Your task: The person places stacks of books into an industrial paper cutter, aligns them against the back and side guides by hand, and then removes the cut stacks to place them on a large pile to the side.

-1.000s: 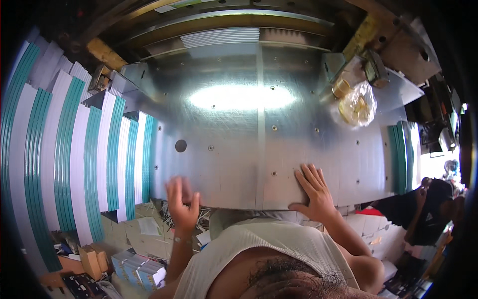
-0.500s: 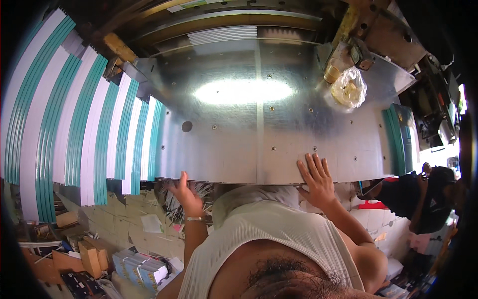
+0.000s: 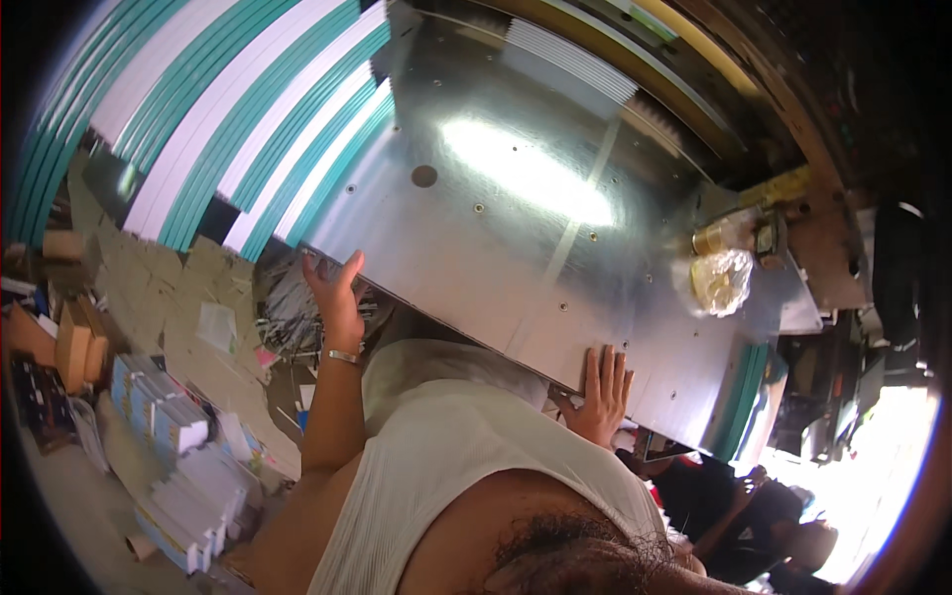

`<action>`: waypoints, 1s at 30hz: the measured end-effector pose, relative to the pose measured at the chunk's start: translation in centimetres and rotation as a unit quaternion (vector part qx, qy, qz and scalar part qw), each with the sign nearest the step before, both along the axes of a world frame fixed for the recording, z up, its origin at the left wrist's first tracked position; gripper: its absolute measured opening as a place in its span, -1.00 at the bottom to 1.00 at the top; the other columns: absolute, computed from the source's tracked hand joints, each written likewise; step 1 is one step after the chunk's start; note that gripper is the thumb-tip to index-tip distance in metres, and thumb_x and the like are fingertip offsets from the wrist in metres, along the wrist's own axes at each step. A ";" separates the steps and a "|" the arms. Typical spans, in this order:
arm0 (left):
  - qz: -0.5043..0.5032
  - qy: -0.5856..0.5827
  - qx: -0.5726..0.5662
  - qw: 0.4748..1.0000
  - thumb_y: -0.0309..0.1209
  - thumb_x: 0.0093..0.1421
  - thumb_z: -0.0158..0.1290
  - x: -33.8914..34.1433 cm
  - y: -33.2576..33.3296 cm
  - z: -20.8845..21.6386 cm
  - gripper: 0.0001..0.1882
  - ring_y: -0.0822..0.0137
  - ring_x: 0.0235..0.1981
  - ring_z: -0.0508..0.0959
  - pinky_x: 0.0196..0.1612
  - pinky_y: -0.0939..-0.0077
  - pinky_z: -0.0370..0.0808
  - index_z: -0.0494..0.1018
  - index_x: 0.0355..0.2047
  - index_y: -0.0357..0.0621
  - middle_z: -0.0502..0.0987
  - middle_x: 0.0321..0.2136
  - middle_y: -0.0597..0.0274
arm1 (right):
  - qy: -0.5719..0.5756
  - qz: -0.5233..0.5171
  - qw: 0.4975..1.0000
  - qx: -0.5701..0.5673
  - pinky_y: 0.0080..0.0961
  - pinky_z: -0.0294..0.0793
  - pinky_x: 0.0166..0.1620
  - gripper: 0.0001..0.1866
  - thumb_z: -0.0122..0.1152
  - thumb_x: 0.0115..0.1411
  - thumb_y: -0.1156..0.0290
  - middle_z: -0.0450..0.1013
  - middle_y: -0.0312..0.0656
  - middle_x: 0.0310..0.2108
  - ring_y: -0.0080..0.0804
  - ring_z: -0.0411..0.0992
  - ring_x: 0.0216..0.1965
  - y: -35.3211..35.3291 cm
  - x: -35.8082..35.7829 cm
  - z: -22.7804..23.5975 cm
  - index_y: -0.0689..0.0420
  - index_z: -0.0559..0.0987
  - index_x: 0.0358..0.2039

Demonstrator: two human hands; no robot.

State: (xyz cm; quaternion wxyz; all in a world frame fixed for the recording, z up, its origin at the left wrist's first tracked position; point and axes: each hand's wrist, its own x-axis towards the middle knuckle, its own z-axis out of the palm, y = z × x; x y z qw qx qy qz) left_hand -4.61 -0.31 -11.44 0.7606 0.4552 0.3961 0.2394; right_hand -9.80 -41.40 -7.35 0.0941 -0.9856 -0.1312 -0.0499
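Note:
My left hand (image 3: 338, 302), a metal band at its wrist, is at the front edge of the metal table (image 3: 397, 248). Its thumb and fingers are spread, just below the near corner of a long stack of books (image 3: 213, 188) in alternating teal and white bands. Whether the fingertips touch the stack I cannot tell; nothing shows in the hand. My right hand (image 3: 602, 397) rests with outstretched fingers on the table's front edge, farther right, holding nothing. Nearest to it at the right end is a small group of teal books (image 3: 746, 397).
A clear plastic bag (image 3: 722, 281) lies on the table's right part beside a yellowish roll (image 3: 714, 238). Paper strips (image 3: 302, 307) are heaped below the table. Bundled books (image 3: 159, 407) stand on the floor at left. Another person (image 3: 734, 516) is at lower right.
My view has turned, so the table now slants down to the right. My left hand has come closer to the teal-and-white stack. My right hand still lies on the table's edge.

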 end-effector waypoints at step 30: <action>-0.011 0.018 0.009 1.000 -0.33 0.09 0.35 -0.2 0.0 -0.9 0.15 0.15 0.24 0.35 0.07 0.00 0.35 -0.21 0.51 0.16 0.20 0.36 0.21 | 0.005 -0.006 1.000 0.007 0.16 0.01 0.46 0.21 0.66 -0.32 0.32 0.16 0.01 0.45 0.12 0.09 0.46 -0.6 0.1 0.0 -0.06 0.28 0.43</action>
